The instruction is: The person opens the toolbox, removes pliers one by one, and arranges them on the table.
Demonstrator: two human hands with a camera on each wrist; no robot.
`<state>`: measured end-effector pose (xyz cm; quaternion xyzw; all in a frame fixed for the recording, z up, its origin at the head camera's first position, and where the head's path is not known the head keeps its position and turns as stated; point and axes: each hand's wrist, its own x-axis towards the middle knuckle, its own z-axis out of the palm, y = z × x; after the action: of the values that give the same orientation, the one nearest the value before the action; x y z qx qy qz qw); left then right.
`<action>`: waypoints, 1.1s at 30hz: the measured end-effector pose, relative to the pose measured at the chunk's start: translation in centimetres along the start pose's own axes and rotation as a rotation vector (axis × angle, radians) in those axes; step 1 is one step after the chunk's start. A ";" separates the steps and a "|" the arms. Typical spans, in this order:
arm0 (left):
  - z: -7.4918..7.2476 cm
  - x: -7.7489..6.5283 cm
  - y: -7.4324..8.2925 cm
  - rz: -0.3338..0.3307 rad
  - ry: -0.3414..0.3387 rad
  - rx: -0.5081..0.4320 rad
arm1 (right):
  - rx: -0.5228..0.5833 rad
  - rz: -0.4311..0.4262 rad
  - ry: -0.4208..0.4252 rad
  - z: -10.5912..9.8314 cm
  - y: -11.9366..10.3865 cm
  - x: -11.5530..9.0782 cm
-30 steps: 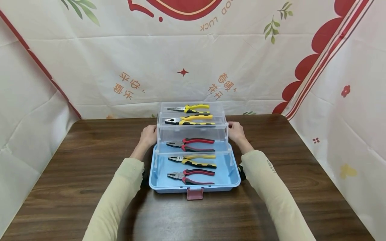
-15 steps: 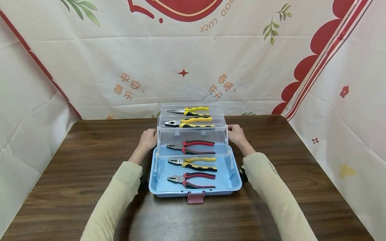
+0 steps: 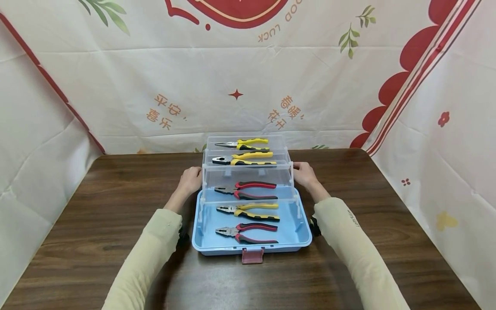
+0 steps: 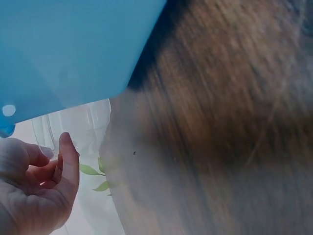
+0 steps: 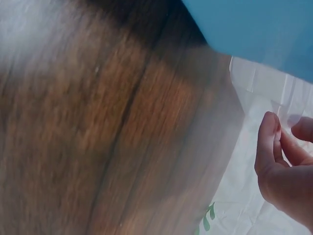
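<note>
A toolbox with a light blue base stands fanned out, its clear plastic trays stepped up toward the back. My left hand holds the clear tray's left end with curled fingers; in the left wrist view, the thumb meets the plastic. My right hand grips the opposite end the same way. Needle-nose pliers with yellow handles lie at the top. Yellow-handled combination pliers and red-handled pliers are lower. A yellow pair and a red pair lie in the base.
The box stands on a dark wooden table, its reddish latch hanging at the front. A white printed cloth rises behind the table's back edge and along both sides.
Both hands and the toolbox have shifted slightly toward the person, mostly in the first half second. The pliers have come along with it, and the grip looks the same.
</note>
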<state>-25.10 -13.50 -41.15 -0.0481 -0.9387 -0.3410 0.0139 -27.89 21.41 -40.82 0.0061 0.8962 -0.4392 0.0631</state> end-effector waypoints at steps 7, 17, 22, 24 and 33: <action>-0.5 -0.6 -0.5 -0.065 -0.107 -0.180 | 0.099 0.027 -0.104 -0.9 0.1 0.1; -2.8 -3.1 -1.2 -0.015 -0.137 -0.368 | 0.060 -0.110 -0.151 -6.1 -3.2 0.3; -3.2 -5.3 -1.6 0.160 -0.148 -0.332 | 0.036 -0.196 -0.177 -8.1 -6.0 0.7; -3.2 -6.3 -1.9 0.238 -0.166 -0.305 | 0.026 -0.217 -0.185 -8.5 -7.2 0.9; -3.4 -10.3 -0.5 0.395 -0.284 -0.231 | -0.048 -0.239 -0.291 -7.5 -12.2 1.8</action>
<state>-14.97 -16.89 -39.49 -0.2789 -0.8585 -0.4266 -0.0574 -31.34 19.70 -26.90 -0.1654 0.8821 -0.4184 0.1395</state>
